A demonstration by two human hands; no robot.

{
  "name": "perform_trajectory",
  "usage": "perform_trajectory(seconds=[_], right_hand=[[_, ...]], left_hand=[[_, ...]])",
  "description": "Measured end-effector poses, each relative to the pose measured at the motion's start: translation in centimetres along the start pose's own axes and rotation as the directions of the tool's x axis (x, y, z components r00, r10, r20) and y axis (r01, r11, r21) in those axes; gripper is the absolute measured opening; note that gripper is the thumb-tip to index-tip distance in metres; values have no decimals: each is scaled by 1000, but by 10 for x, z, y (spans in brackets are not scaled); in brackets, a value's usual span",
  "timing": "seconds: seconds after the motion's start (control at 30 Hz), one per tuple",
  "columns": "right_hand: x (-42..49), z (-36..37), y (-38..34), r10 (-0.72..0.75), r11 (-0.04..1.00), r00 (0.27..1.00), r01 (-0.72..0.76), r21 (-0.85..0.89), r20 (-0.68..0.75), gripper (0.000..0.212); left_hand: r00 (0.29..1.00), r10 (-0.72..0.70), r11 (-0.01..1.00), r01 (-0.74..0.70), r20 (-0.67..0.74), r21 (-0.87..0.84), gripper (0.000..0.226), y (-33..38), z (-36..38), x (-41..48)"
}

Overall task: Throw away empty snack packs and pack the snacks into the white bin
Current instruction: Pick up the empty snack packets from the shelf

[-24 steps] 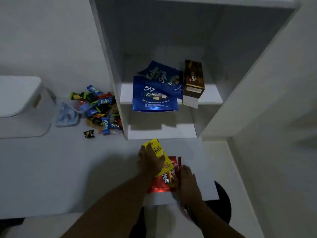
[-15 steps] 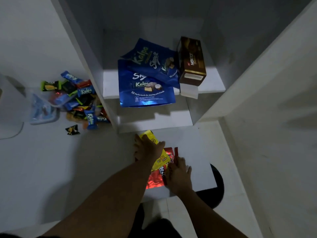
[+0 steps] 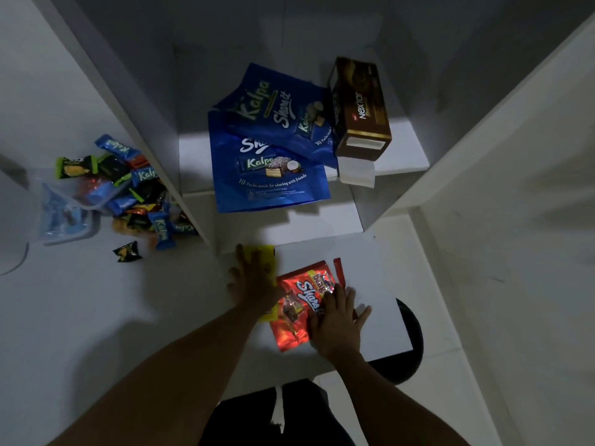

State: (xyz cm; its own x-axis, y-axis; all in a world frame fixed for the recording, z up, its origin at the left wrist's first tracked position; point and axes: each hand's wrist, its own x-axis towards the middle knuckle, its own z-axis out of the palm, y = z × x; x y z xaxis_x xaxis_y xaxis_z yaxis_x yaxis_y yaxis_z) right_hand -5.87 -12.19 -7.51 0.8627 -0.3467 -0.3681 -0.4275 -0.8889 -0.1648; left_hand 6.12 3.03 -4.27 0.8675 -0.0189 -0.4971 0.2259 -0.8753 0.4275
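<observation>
A flat red snack pack [image 3: 294,310] lies on the white table near its front right corner. My right hand [image 3: 338,320] rests flat on the pack's right side, fingers spread. A yellow pack [image 3: 265,262] lies just left of it, mostly under my left hand [image 3: 254,278], which presses it flat with spread fingers. On the shelf behind lie two blue Kalpa packs [image 3: 267,178] and a brown Nextar box [image 3: 360,114] with an open flap. A pile of small wrapped snacks [image 3: 132,191] sits at the left. The white bin is out of frame.
A clear plastic container [image 3: 61,217] lies tipped beside the snack pile. One loose dark wrapper [image 3: 128,251] sits in front of it. The white shelf unit's side panel [image 3: 145,130] divides pile from shelf. A black round object [image 3: 409,349] stands below the table's right corner.
The view has shifted closer and lower. My left hand pushed the yellow pack down flat; it was raised before. The red pack is now more exposed under my right hand.
</observation>
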Motion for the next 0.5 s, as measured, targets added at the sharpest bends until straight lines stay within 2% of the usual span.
perform_trajectory(seconds=[0.1,0.23,0.33,0.4,0.5], right_hand=[[10,-3,-13,-28,998,999,30,63,-26,76],[12,6,-27,-82,989,996,75,129,46,101],[12,16,-23,-114,990,992,109,86,50,110],[14,23,-21,-140,987,990,138,85,11,109],[11,32,-20,-210,964,972,224,145,-104,92]], left_hand=[[995,89,994,-86,-36,68,81,-33,-8,-5],[987,138,990,-135,-78,45,78,-64,-7,-15],[982,158,987,-157,-108,16,76,-72,-5,-20],[980,159,987,-161,-119,-5,78,-75,-5,-21],[984,147,989,-147,-101,11,80,-77,-7,-22]])
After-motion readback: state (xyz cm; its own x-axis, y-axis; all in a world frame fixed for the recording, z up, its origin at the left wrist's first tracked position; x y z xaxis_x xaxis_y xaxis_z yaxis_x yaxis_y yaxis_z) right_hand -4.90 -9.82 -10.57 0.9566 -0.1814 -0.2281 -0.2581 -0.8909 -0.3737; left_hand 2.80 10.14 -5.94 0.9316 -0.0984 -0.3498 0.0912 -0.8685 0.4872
